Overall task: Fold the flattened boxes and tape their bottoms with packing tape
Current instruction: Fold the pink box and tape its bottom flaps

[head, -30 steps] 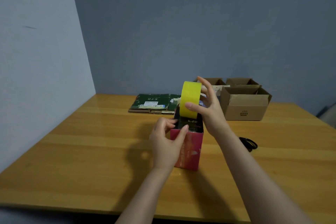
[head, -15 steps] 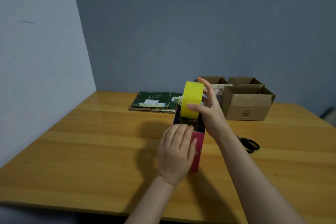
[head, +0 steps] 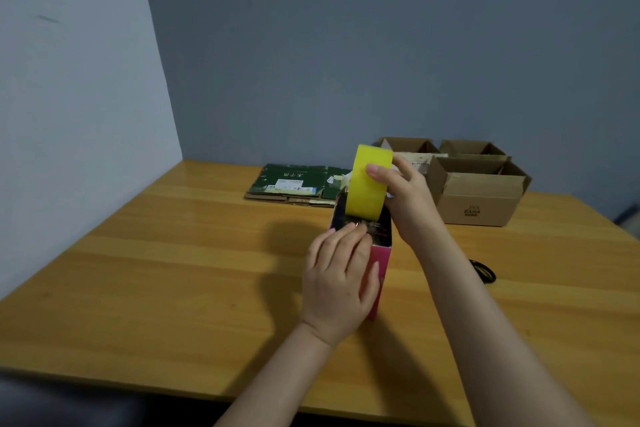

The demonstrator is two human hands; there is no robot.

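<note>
Since 1 second ago, the left hand [head: 337,282] goes from pinching the pink box [head: 379,267] edge to lying flat over its near top, fingers pressing down.

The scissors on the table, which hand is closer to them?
Right. The right hand holds the yellow tape roll on the scissors' side of the pink box; the left hand presses that box's near edge, farther away.

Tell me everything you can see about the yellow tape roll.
The yellow tape roll is a wide, bright yellow ring, held upright on edge by the right hand, thumb across its face. Its lower edge meets the top of the pink box, where the left hand presses. Its core is hidden.
</note>
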